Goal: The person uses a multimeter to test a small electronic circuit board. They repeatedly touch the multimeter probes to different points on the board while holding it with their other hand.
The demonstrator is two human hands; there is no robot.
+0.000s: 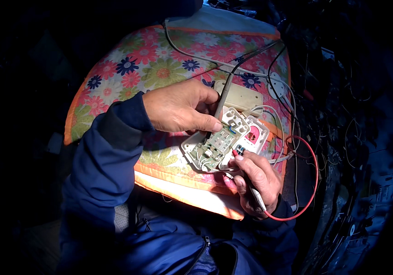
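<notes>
My left hand (182,107) reaches in from the left, its fingers closed round a dark grey probe (224,94) with a black lead. The thumb rests at the upper edge of a green circuit board (221,143). That board lies tilted over an opened white plastic housing (187,145) with wires inside. My right hand (260,181) is at the housing's lower right, pinching a test probe (256,196) with a red lead (316,172) looping off to the right. Whether either tip touches the board is hard to tell.
A floral cloth pad (162,71) with orange edging lies under everything. Behind the housing is a beige plastic cover (244,98). A white cable (192,55) crosses the pad near a round white plate with holes (276,85). Dark clutter and loose wires fill the right side.
</notes>
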